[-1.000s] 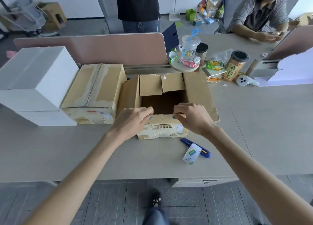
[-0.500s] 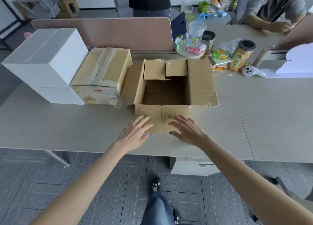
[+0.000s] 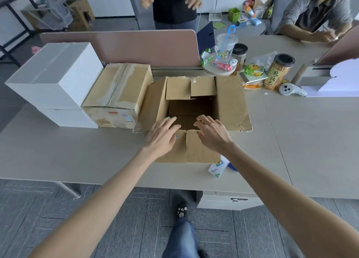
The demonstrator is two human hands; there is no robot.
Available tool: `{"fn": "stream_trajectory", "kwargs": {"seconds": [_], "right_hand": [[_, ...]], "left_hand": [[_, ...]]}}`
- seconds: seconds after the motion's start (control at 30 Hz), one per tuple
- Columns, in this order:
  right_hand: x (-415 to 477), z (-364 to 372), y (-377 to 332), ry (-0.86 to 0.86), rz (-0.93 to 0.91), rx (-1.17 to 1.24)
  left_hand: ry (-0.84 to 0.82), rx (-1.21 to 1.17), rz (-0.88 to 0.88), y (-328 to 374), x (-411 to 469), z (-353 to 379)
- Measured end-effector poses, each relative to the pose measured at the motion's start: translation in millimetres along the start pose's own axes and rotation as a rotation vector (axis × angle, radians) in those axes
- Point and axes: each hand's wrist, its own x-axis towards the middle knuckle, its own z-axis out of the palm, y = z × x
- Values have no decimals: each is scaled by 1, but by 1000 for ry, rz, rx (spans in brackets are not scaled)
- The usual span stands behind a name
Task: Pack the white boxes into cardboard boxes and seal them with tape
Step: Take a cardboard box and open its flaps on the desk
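An open cardboard box (image 3: 230, 104) stands in the middle of the desk, all flaps folded outward and nothing visible inside. My left hand (image 3: 162, 134) lies with spread fingers over the near flap (image 3: 202, 149), fingertips at the box's opening. My right hand (image 3: 212, 130) lies beside it over the same flap, fingers loosely bent, holding nothing. Two white boxes (image 3: 56, 79) are stacked at the far left of the desk. A closed, taped cardboard box (image 3: 118, 90) sits between them and the open box.
A blue utility knife (image 3: 232, 166) and a small white packet (image 3: 216, 169) peek out under the near flap. Snacks, a plastic cup (image 3: 226, 46) and jars (image 3: 278, 71) crowd the back right. A pink divider (image 3: 120, 46) runs behind the boxes. Two people are beyond the desk.
The near flap was pushed down and outward from the box's front. Both hands have since slid up the flap from its outer end to the edge of the opening.
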Motion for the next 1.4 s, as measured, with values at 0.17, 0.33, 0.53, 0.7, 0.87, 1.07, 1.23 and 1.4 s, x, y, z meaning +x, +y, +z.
{"fn": "stream_trajectory", "kwargs": {"seconds": [0.17, 0.33, 0.53, 0.7, 0.87, 1.07, 1.23, 1.4], "right_hand": [[53, -6, 20, -9, 39, -17], [110, 4, 41, -32, 88, -45], [164, 16, 75, -54, 210, -106], [189, 27, 97, -77, 230, -103], [190, 29, 110, 158, 135, -26], [222, 4, 125, 530, -5, -109], [272, -11, 135, 448, 155, -227], [285, 3, 140, 253, 293, -170]], "left_hand": [[12, -6, 11, -19, 53, -5], [-13, -1, 42, -44, 110, 4], [-57, 55, 28, -68, 182, 21], [-128, 178, 16, -86, 227, 40], [-280, 50, 143, -103, 246, 32], [-324, -361, 116, -127, 271, -45], [219, -133, 60, -140, 319, -59], [332, -27, -42, -156, 331, -8]]}}
